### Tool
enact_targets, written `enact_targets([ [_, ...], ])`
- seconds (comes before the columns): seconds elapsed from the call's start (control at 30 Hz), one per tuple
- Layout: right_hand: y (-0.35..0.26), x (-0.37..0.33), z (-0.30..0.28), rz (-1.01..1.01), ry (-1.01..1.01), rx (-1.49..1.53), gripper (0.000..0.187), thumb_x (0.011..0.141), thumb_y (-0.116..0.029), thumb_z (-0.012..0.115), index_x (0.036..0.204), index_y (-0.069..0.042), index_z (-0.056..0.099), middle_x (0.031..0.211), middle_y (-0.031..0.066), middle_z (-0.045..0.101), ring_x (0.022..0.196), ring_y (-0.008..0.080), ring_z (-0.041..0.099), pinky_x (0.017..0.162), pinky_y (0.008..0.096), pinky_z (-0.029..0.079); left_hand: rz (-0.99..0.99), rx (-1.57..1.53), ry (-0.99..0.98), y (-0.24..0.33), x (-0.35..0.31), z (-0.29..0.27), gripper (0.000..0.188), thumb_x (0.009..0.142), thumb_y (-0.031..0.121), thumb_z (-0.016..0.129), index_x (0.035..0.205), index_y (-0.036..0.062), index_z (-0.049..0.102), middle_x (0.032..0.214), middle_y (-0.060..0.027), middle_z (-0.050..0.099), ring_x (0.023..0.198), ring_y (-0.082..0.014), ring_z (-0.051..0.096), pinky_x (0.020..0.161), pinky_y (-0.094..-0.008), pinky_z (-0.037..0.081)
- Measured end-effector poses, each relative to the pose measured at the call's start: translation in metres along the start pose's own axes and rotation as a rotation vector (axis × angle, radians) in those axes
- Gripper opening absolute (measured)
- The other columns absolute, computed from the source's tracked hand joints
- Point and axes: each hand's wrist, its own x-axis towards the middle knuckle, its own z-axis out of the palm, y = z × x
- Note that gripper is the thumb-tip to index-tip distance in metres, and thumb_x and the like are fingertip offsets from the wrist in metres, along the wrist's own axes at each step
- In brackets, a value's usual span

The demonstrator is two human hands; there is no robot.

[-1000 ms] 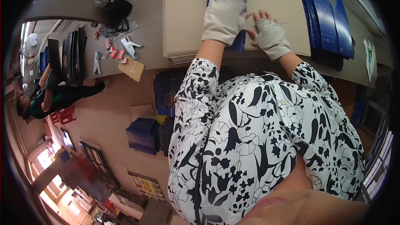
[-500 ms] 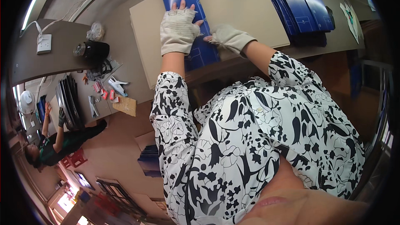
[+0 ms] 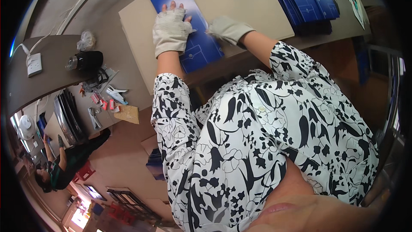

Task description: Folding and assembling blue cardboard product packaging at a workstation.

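Note:
A glossy blue printed sheet lies slantwise on large beige boards. My left hand, in a pale fingerless work glove, rests flat on the sheet with bare fingertips spread. At the sheet's right edge is my right hand, wearing the same kind of glove. Its fingers are blurred and mostly hidden, so whether it grips the edge cannot be made out. Farther right, a stack of similar blue sheets sits by the boards.
To the left are a dark jar, a stapler, small red-and-white boxes and a brown cardboard piece. A socket box is beyond them. Another person works at upright dark panels farther left.
The whole view has shifted a little. The blue sheet now slants more, its far end further left. My right hand's thumb, visible before, is now hidden; my left hand stays flat on the sheet.

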Motion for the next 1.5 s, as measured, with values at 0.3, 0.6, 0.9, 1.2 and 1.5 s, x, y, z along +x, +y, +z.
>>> enact_targets([
  [0.3, 0.005, 0.017, 0.035, 0.107, 0.189, 0.175, 0.038, 0.095, -0.039, 0.059, 0.1, -0.008, 0.081, 0.099, 0.02, 0.077, 0.094, 0.0366, 0.074, 0.084, 0.0463, 0.057, 0.003, -0.023, 0.095, 0.022, -0.044, -0.002, 0.053, 0.093, 0.039, 0.07, 0.14, 0.0155, 0.067, 0.154, -0.0161, 0.056, 0.144, -0.0435, 0.048, 0.115, -0.0526, 0.042],
  [0.6, -0.005, 0.027, 0.033, 0.261, 0.13, 0.351, 0.04, 0.093, -0.043, 0.065, 0.107, -0.008, 0.081, 0.107, 0.0168, 0.078, 0.102, 0.0365, 0.073, 0.091, 0.0472, 0.055, -0.098, 0.075, -0.002, 0.054, -0.092, -0.01, 0.062, 0.096, 0.044, 0.068, 0.149, 0.0125, 0.059, 0.157, -0.0241, 0.05, 0.145, -0.0523, 0.042, 0.12, -0.0546, 0.037],
  [0.9, -0.014, 0.013, 0.01, 0.297, 0.019, 0.452, 0.039, 0.093, -0.043, 0.07, 0.117, -0.013, 0.077, 0.109, 0.0148, 0.077, 0.106, 0.0367, 0.072, 0.093, 0.0467, 0.055, -0.101, 0.065, 0.037, 0.051, -0.108, 0.001, 0.066, 0.097, 0.046, 0.067, 0.153, 0.0128, 0.054, 0.16, -0.0239, 0.046, 0.147, -0.0536, 0.038, 0.12, -0.0568, 0.036],
  [1.2, -0.018, 0.009, 0.008, 0.346, 0.029, 0.507, 0.037, 0.091, -0.04, 0.073, 0.116, -0.013, 0.077, 0.11, 0.0146, 0.077, 0.107, 0.0367, 0.072, 0.094, 0.0448, 0.056, -0.112, 0.083, 0.024, 0.049, -0.11, 0.006, 0.068, 0.095, 0.045, 0.068, 0.154, 0.0135, 0.053, 0.16, -0.0225, 0.046, 0.148, -0.0522, 0.038, 0.118, -0.0566, 0.038],
  [1.5, -0.018, 0.002, 0.005, 0.308, 0.07, 0.53, 0.033, 0.09, -0.034, 0.075, 0.112, -0.01, 0.077, 0.104, 0.0181, 0.076, 0.101, 0.0384, 0.073, 0.089, 0.0453, 0.057, -0.103, 0.057, 0.002, 0.05, -0.106, 0.006, 0.068, 0.097, 0.045, 0.066, 0.154, 0.0101, 0.051, 0.159, -0.028, 0.044, 0.147, -0.0562, 0.036, 0.122, -0.0571, 0.033],
])
